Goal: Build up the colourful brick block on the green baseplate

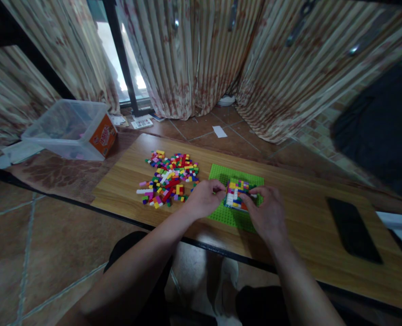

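A green baseplate [223, 174] lies on a low wooden table [299, 213]. On it stands a small block built of many-coloured bricks [236, 192]. My left hand [204, 197] touches the block's left side, fingers pinched against it. From the right, my right hand [267, 213] holds the block's near right corner. A loose pile of small coloured bricks [169, 176] is spread on the table left of the baseplate, just beyond my left hand.
A black phone [353, 228] lies flat on the table's right part. A clear plastic box [70, 129] with an orange label stands on the floor at the left. Striped curtains [201, 54] hang behind the table. Papers lie on the tiled floor.
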`<state>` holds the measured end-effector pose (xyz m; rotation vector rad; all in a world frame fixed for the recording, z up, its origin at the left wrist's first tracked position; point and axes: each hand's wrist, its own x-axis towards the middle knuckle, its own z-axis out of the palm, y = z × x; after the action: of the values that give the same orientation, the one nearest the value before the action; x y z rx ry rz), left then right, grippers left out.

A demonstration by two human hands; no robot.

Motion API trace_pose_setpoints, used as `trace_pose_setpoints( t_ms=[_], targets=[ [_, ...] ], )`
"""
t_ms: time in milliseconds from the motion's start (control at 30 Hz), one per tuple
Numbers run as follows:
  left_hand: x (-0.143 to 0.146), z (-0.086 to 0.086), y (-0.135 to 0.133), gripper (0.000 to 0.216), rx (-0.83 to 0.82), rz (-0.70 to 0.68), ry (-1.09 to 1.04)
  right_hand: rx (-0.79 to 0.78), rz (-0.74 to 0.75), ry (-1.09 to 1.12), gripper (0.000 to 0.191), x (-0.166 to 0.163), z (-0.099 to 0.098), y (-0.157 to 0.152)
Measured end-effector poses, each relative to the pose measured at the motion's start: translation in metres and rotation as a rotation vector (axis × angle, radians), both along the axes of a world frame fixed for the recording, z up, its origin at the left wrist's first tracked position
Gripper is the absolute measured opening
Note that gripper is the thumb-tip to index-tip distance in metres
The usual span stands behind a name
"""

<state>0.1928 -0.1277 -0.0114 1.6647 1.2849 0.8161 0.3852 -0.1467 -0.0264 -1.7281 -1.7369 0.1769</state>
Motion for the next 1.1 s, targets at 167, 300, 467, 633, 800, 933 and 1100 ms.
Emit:
trace_pose_setpoints(
  t_ms=[167, 300, 467, 633, 800, 933, 1100],
  targets=[
    [-0.002, 0.001, 0.001, 0.018, 0.011, -0.006, 0.01, -0.009, 0.016, 0.008, 0.036, 0.0, -0.003, -0.001],
    [-0.009, -0.001, 0.004, 0.016, 0.018, 0.02, -0.035, -0.023, 0.015, 0.006, 0.037, 0.002, -0.005, 0.0],
    [-0.043, 0.005, 0.014, 0.013, 0.029, 0.042, -0.099, 0.017, -0.024, 0.041, 0.041, 0.006, -0.001, 0.001],
    [-0.096, 0.017, 0.014, 0.015, 0.01, 0.03, -0.062, 0.112, -0.047, 0.132, 0.034, 0.005, 0.01, -0.001],
    [-0.13, 0.024, -0.005, 0.012, -0.159, -0.184, 0.171, 0.136, 0.016, 0.166, 0.031, -0.002, 0.013, -0.005],
    [-0.136, 0.023, -0.02, 0.015, -0.127, -0.151, 0.437, 0.14, 0.046, 0.166, 0.029, -0.005, 0.014, -0.005],
    [-0.132, 0.017, -0.026, 0.028, -0.027, -0.118, 0.715, 0.137, 0.067, 0.167, 0.028, -0.006, 0.015, -0.004]
  ],
)
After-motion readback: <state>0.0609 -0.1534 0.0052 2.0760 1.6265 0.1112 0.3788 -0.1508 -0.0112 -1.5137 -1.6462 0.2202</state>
